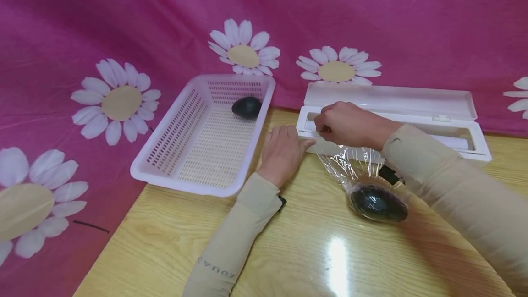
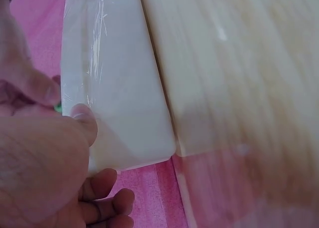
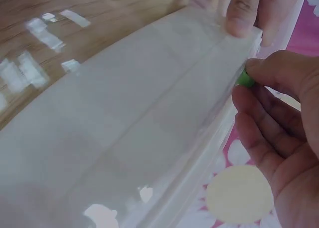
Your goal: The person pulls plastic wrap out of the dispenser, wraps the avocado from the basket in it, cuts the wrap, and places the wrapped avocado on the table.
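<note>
A white cling film dispenser (image 1: pixel 480 146) lies with its lid open and a roll (image 1: pixel 449 142) inside. My left hand (image 1: pixel 282 156) grips its left end, the thumb (image 2: pixel 85 120) pressed on the front face. At the upper edge near that end, my right hand (image 1: pixel 354 125) pinches a small green slider (image 3: pixel 245 80) between thumb and fingertips. Clear film (image 1: pixel 350 165) stretches from the dispenser's front down to a dark avocado (image 1: pixel 379 203), which is wrapped in it on the table. The right forearm passes beside this avocado.
Left of the dispenser stands a pale slotted plastic basket (image 1: pixel 189 188) with another dark avocado (image 1: pixel 247 107) at its far right corner. A pink flowered cloth (image 1: pixel 165 22) hangs behind the wooden table (image 1: pixel 165 233) and along its left side.
</note>
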`<move>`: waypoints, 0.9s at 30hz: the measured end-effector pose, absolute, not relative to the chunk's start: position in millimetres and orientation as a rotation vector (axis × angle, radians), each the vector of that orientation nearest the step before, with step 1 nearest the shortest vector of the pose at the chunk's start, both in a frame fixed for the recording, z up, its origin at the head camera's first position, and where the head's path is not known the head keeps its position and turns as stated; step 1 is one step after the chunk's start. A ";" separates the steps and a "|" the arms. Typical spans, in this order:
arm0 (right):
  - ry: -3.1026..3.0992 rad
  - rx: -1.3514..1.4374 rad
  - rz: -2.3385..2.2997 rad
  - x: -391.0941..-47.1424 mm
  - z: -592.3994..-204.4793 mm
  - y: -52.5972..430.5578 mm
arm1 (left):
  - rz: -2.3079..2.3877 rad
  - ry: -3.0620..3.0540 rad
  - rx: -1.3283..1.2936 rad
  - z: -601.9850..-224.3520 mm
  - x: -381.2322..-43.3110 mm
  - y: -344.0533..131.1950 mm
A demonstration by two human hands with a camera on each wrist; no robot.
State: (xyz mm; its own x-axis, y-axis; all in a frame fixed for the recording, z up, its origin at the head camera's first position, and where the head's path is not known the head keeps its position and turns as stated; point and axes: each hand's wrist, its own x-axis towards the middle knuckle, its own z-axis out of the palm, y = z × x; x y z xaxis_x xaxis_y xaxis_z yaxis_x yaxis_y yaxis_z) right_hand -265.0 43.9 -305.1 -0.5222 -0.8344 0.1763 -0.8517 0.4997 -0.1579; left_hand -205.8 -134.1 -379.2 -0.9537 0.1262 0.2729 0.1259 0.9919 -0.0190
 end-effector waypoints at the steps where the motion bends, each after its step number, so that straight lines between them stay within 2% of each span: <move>1: -2.649 1.492 0.355 -264.2 -305.1 47.7 | 0.000 -2.870 -0.186 -378.5 -205.7 -134.0; 21: -2.660 1.427 0.389 -252.6 -300.3 116.8 | -0.114 -3.026 -0.174 -370.9 -212.7 -128.2; 27: -2.676 1.387 0.421 -244.2 -313.3 138.9 | -0.124 -3.029 -0.159 -378.6 -205.6 -125.4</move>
